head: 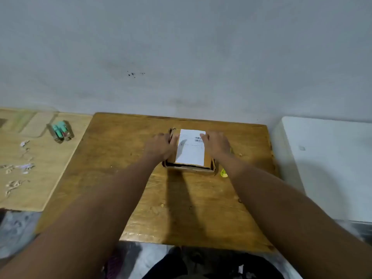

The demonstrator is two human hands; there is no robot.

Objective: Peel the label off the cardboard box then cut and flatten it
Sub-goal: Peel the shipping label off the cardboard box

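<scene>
A small brown cardboard box point(208, 164) sits on the wooden table point(181, 208), near its far edge. A white shipping label point(190, 152) with barcodes covers most of the box top. My left hand point(160, 147) grips the left side of the box, fingers curled over its edge. My right hand point(217, 144) rests on the right side of the box, with fingertips on the label's upper right corner near the barcodes. A small yellow object point(223, 173) lies on the table by the box's near right corner, partly hidden by my right forearm.
A lighter wooden board point(40, 168) to the left carries a green and brown tool point(61, 130) and scattered paper scraps point(18, 168). A white surface point(332, 168) stands to the right. A grey wall rises right behind the table.
</scene>
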